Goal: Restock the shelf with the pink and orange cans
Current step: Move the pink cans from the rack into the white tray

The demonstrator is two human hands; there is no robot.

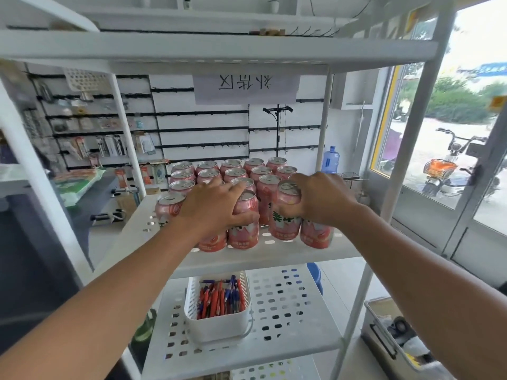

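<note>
"Cans (219, 171) stand in tight rows on the shelf (274, 260) beyond your fingertips, and you have one more pink can in each hand at the near edge of that block. Seat both flat, with their bases square on the perforated board."

"Your left hand (216, 207) is curled over the left can (245, 218). The fingers lie across the lid and the thumb wraps round the front of the body, so you have a full grip, not a pinch."

"Your right hand (321, 198) closes on the right can (285, 215) from its far side, fingers hooked over the rim. The two cans stand just beside each other, between your hands."

"I can't tell whether either base is down on the shelf yet. Lower until you feel contact, and don't let go early."

"Mind the neighbours. A front can (212, 241) sits below your left palm, on your side of it, and a corner can (315, 235) sits under your right wrist. Both look to be touching what you hold, or nearly so."

"So keep both cans upright and ease them away from you until they meet the row past your knuckles. A hard sideways shove could tip that row, I'd judge. Then lift your fingers straight up so you don't snag a ring pull."
</note>
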